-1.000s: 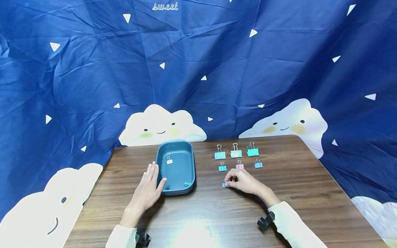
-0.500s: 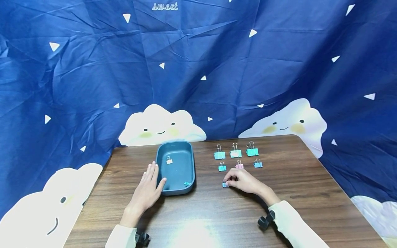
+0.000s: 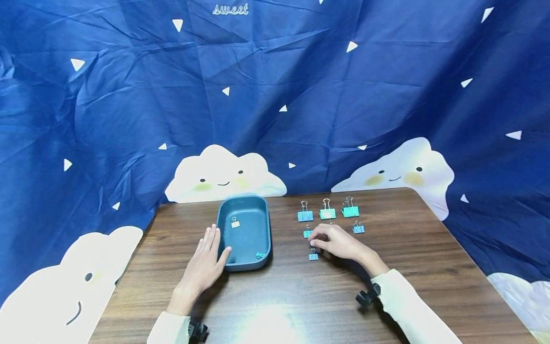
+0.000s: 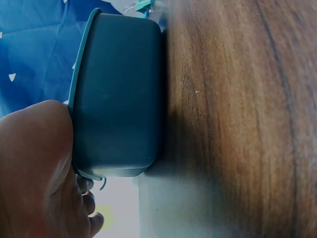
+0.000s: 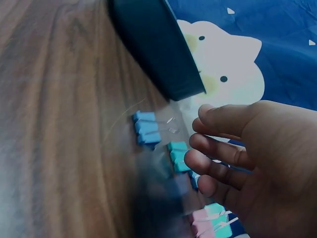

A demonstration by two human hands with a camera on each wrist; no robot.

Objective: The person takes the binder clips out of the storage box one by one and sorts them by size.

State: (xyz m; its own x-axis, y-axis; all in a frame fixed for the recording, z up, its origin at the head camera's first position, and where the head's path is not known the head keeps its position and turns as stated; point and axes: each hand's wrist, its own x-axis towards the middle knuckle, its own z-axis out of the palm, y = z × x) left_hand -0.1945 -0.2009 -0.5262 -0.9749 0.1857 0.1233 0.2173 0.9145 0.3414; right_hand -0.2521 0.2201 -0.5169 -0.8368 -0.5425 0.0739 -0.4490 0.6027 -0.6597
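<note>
My left hand (image 3: 202, 265) lies with straight fingers along the left rim of a dark blue tray (image 3: 249, 239). In the left wrist view, the fingers reach over the rim of the tray (image 4: 119, 94). A small blue binder clip (image 3: 313, 255) stands upright on the table. Just above it is my right hand (image 3: 339, 242), with loosely bent fingers and nothing between them. The right wrist view shows a gap between the fingertips and that blue clip (image 5: 147, 130). A teal binder clip (image 3: 307, 234) is partly covered by the right hand, and the pink one (image 5: 200, 221) behind is mostly hidden in the head view.
Three larger binder clips, one blue (image 3: 305, 216) and two teal (image 3: 350, 211), form the back row. Another blue clip (image 3: 358, 229) stands right of my right hand. Inside the tray lie a whitish clip (image 3: 235, 223) and some teal clips (image 3: 260, 255). A curtain (image 3: 301, 95) hangs behind.
My right hand has let go of the small blue binder clip and moved slightly up and away. The clip stays standing on the table. The left hand has not moved.
</note>
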